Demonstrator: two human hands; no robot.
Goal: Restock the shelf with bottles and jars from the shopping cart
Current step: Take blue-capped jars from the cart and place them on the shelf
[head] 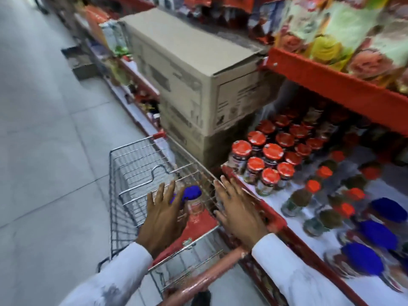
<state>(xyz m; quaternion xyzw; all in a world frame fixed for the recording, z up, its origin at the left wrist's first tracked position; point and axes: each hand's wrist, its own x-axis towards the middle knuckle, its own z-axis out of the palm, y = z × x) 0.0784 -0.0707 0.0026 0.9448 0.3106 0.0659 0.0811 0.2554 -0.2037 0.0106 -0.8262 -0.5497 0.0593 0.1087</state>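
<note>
A wire shopping cart [123,173] with a red child seat stands beside the shelf. On that red seat stands a jar with a blue lid [193,198]. My left hand [163,215] hovers just left of the jar, fingers spread, partly covering it. My right hand [239,208] is held flat just right of the jar, over the cart's rim. Neither hand grips anything. The white shelf [293,191] with a red front edge carries red-lidded jars [268,160], orange-capped bottles [309,193] and blue-lidded jars [375,235].
Stacked cardboard boxes [198,80] stand ahead of the cart against the shelving. A red upper shelf [331,85] with colourful packets overhangs the jars. Grey tiled floor [44,129] runs along the left. The cart's red handle [209,268] is near my sleeves.
</note>
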